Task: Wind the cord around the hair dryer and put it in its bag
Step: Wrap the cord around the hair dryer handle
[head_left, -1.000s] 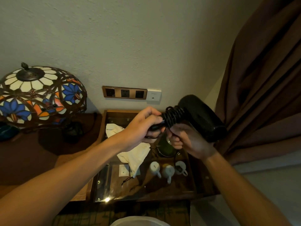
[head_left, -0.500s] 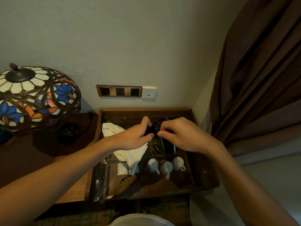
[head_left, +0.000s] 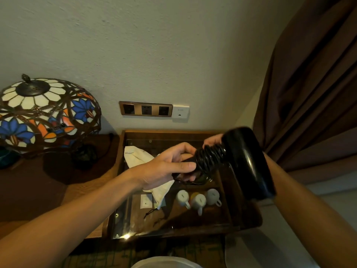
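Note:
A black hair dryer [head_left: 248,163] is held up over the wooden tray, its body to the right and its handle pointing left. The black cord [head_left: 209,159] is coiled in tight turns around the handle. My left hand [head_left: 170,167] grips the end of the handle and the cord there. My right hand [head_left: 212,140] is mostly hidden behind the dryer, only fingertips showing at the top of the coil. A cream cloth bag [head_left: 143,161] with a dark drawstring lies in the tray, partly under my left hand.
The wooden tray [head_left: 222,227] holds three small white cups [head_left: 198,200] and a paper packet [head_left: 146,201]. A stained-glass lamp [head_left: 44,113] stands at the left. Wall sockets [head_left: 145,109] sit above the tray. A brown curtain [head_left: 313,84] hangs at the right.
The dryer was low over the tray with both hands closed over it. Now it is raised and turned, its body at the right, the coiled handle between my hands.

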